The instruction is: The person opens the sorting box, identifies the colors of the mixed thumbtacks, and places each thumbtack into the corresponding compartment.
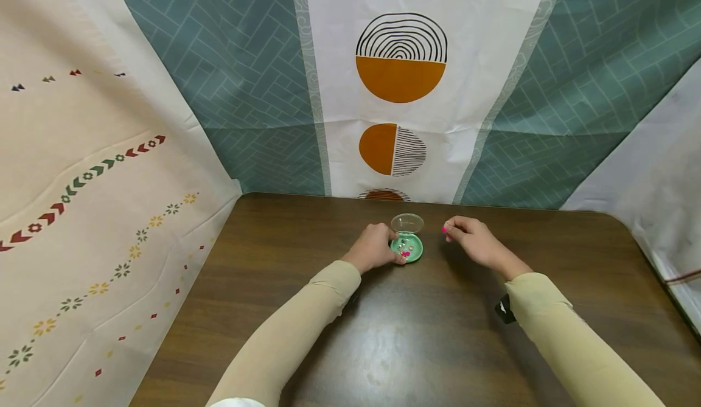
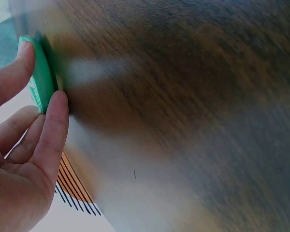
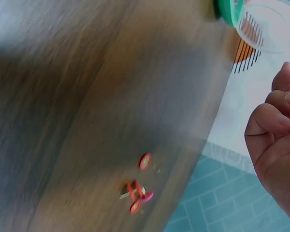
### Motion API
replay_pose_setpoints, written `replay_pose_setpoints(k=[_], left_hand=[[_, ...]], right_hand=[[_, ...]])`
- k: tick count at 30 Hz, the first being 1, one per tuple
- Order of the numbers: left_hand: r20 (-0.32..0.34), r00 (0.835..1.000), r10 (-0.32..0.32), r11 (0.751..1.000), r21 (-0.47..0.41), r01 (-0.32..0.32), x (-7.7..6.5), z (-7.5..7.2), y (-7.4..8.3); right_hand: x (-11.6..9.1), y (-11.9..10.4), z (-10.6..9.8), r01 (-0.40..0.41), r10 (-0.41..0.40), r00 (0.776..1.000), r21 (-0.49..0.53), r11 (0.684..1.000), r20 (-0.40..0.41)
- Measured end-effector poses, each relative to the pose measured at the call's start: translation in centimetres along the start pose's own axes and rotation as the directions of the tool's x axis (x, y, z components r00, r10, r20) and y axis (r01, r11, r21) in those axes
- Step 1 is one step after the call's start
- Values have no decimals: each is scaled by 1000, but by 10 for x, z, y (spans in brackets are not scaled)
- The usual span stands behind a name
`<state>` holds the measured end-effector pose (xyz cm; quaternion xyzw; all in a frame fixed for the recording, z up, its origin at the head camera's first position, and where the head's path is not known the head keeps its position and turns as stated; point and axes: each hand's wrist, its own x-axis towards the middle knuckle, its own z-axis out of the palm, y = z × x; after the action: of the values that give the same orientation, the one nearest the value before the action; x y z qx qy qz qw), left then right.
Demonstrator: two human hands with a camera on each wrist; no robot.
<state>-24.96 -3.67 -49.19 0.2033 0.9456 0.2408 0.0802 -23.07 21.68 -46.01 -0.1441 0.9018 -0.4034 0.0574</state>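
Observation:
A round green case [image 1: 414, 256] stands on the table with its clear lid [image 1: 408, 222] tipped up at the back. Inside it lie small pink pieces [image 1: 405, 253] and a few other tiny bits. My left hand [image 1: 375, 249] grips the case at its left side; in the left wrist view the thumb lies on the green rim [image 2: 42, 79] with fingers around its edge. Right of the case, my right hand [image 1: 472, 241] pinches a small bright pink piece [image 1: 445, 230] at its fingertips. Its fingers curl in the right wrist view, where the piece is out of sight.
Several small red pieces, among them a red disc [image 3: 145, 161] and a small cluster [image 3: 137, 191], lie on the brown wooden table [image 1: 416, 340] in the right wrist view. A patterned curtain [image 1: 383, 109] hangs behind the table's far edge, and pale cloth [image 1: 109, 212] hangs at the left.

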Motion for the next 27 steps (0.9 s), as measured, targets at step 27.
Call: replay_pose_setpoints(k=[27], left_hand=[[7, 999, -32, 999, -1, 32, 2, 2, -1]], right_hand=[[21, -18, 60, 92, -81, 994, -156, 984, 74]])
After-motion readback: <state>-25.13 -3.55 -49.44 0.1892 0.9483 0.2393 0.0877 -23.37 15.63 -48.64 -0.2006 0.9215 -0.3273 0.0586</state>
